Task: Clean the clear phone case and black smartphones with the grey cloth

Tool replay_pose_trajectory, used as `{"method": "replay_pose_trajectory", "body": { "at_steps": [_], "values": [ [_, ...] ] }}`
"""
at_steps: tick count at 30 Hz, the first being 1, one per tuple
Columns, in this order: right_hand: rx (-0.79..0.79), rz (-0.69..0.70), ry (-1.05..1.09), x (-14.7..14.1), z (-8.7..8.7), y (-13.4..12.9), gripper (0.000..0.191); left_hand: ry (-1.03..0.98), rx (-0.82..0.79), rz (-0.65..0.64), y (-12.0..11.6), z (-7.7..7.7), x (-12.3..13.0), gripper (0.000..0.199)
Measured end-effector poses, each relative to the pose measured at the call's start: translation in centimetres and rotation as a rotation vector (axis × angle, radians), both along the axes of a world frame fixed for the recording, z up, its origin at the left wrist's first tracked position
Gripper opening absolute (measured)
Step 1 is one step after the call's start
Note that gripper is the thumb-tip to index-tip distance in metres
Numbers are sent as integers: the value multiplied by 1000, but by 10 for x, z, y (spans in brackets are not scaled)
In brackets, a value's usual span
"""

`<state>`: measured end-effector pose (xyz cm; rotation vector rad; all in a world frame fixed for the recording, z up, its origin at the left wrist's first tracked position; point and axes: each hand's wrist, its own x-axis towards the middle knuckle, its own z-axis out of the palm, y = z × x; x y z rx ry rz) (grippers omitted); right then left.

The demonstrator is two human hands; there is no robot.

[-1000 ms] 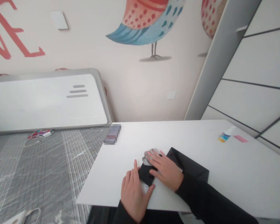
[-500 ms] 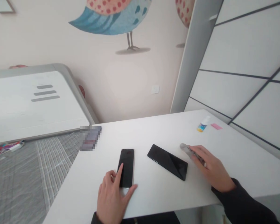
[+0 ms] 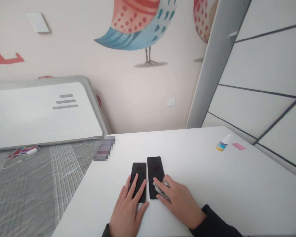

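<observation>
2 phns (image 3: 155,168), 1 btl (image 3: 223,144)

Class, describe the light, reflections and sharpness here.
Head view: soft light on the smooth white tabletop; same view: dim reflections on both black rectangular phones; also there, blocky pixels at the far-left corner; same view, unreadable label on the small white bottle.

Lower parts of the left phone (image 3: 139,167) are covered by the spread fingers of the left hand (image 3: 125,210), and the lower right of the right phone (image 3: 155,164) is hidden by the right hand (image 3: 182,201). Most of the cloth (image 3: 163,193) is concealed beneath that hand's fingers. The sleeves (image 3: 209,223) are cut off by the bottom edge. The item (image 3: 104,148) at the far left corner of the table (image 3: 192,158) is blurred into blocks. The print on the bottle (image 3: 222,144) is too small to be read. The painted bird (image 3: 138,28) is cropped by the top edge.
</observation>
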<state>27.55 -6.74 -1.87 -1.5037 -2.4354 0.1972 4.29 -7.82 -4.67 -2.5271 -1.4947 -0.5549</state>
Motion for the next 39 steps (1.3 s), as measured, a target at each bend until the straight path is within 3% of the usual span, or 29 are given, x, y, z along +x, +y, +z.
{"method": "replay_pose_trajectory", "body": {
  "at_steps": [6,10,14,19,22,28,33,36,39],
  "values": [
    [-86,91,157,-8,-3,8,42,-170,-152,114,1,4,1,62],
    [-243,67,557,1,4,2,37,-400,-205,72,-9,15,9,54],
    [-442,24,1024,-4,23,-17,46,-824,-372,-168,-26,39,30,62],
    [-510,-52,1219,-5,43,-30,44,-1061,-539,-42,-30,76,43,35],
    [-466,-150,1220,2,48,-30,46,-1113,-590,-46,-28,89,40,34],
    [-256,-176,1278,16,56,-33,43,-1071,-416,-72,-31,102,37,27],
    [-182,-225,1306,30,66,-38,44,-1022,-645,-56,-28,106,41,30],
    [-164,-278,1249,47,68,-33,48,-950,-700,-100,-16,107,50,30],
    [-128,-303,1231,69,66,-14,50,-872,-571,-165,11,112,66,24]
  ]
}}
